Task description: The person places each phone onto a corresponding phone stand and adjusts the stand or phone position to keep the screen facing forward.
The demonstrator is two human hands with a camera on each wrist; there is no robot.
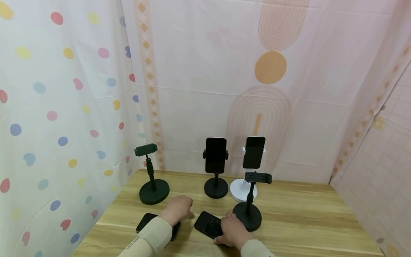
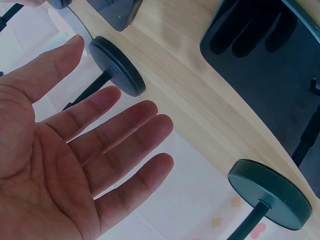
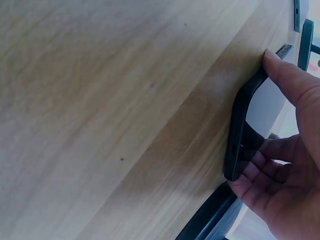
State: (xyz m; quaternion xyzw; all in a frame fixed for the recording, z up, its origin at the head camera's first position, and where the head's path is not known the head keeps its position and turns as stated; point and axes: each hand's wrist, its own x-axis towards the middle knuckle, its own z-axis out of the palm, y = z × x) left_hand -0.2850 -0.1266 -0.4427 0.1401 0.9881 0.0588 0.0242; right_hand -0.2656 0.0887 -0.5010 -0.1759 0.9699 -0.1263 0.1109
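My right hand (image 1: pixel 234 230) pinches a black smartphone (image 1: pixel 207 225) across its near right end, thumb on one long edge and fingertips on the other. In the right wrist view that phone's dark rim (image 3: pixel 234 145) lies close to the tabletop. My left hand (image 1: pixel 178 208) is over the table with nothing in it; the left wrist view shows its palm and spread fingers (image 2: pixel 125 132). Beneath the left forearm lies a second smartphone (image 1: pixel 146 220), partly hidden by the sleeve. Right beside my right hand stands a black phone stand (image 1: pixel 248 214) with a bare holder.
A dark green phone stand (image 1: pixel 154 191) is at the back left. Toward the back, a black stand (image 1: pixel 216 188) and a white stand (image 1: pixel 239 191) each bear an upright phone. Patterned curtains (image 1: pixel 192 71) hang behind and beside the wooden table (image 1: pixel 305 214).
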